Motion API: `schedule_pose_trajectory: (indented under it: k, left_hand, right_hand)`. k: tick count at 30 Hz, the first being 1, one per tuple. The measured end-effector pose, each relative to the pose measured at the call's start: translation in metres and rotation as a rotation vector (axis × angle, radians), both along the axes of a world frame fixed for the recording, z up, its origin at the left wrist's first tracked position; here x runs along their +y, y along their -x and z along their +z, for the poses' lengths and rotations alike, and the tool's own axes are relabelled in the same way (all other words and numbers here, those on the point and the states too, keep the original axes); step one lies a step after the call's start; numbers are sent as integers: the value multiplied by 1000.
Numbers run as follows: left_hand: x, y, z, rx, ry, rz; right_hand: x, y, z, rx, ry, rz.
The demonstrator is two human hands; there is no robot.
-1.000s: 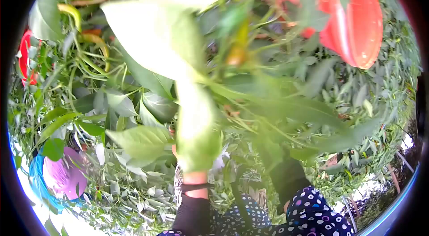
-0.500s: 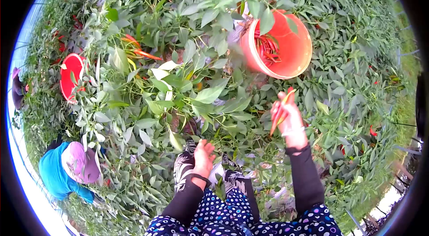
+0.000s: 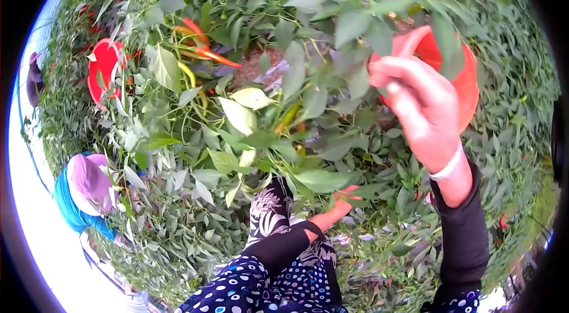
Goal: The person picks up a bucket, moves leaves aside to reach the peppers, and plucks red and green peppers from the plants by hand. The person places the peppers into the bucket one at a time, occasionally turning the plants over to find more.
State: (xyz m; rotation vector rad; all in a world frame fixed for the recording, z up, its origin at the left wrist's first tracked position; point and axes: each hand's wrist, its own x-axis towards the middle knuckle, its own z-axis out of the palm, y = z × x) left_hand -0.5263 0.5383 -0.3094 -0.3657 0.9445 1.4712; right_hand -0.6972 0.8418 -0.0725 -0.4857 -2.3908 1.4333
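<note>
My right hand (image 3: 424,108) is raised in front of the red bucket (image 3: 468,85), with its fingers curled in toward the thumb at some pepper leaves. Motion blur hides what those fingers hold, if anything. Lower down, my left hand (image 3: 341,203) reaches in among the leaves of a chili plant (image 3: 323,179), which partly cover its fingers. Leaves and my right hand block much of the bucket, and its contents do not show. Left of centre, several orange-red chili peppers (image 3: 216,58) hang on the plant, with a yellow chili pepper (image 3: 188,73) close by.
Dense pepper plants surround me on all sides. Another red bucket (image 3: 104,73) stands among them at the left. A person in a pink hat (image 3: 89,179) bends over the plants at lower left, and another person (image 3: 34,82) is farther back.
My right hand has moved up and closer to the camera; the red chili peppers it held are no longer visible. My left hand has gone right into the leaves. The view has shifted.
</note>
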Motion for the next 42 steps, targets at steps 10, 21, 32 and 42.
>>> schedule_pose_trajectory:
  k: [10,21,32,42]
  left_hand:
    - [61,98,55,-150,141,-171]
    - [66,114,53,-144,110,-152]
    - [70,122,65,-85,219,-340]
    - [70,124,64,-15,201,-334]
  right_hand:
    - [113,133,-106,-914,-865,347]
    - [98,39,-65,-1035,-227,152]
    - [64,-36,-83,-533,663,-427]
    - [56,-46,-78,-294,589,-588]
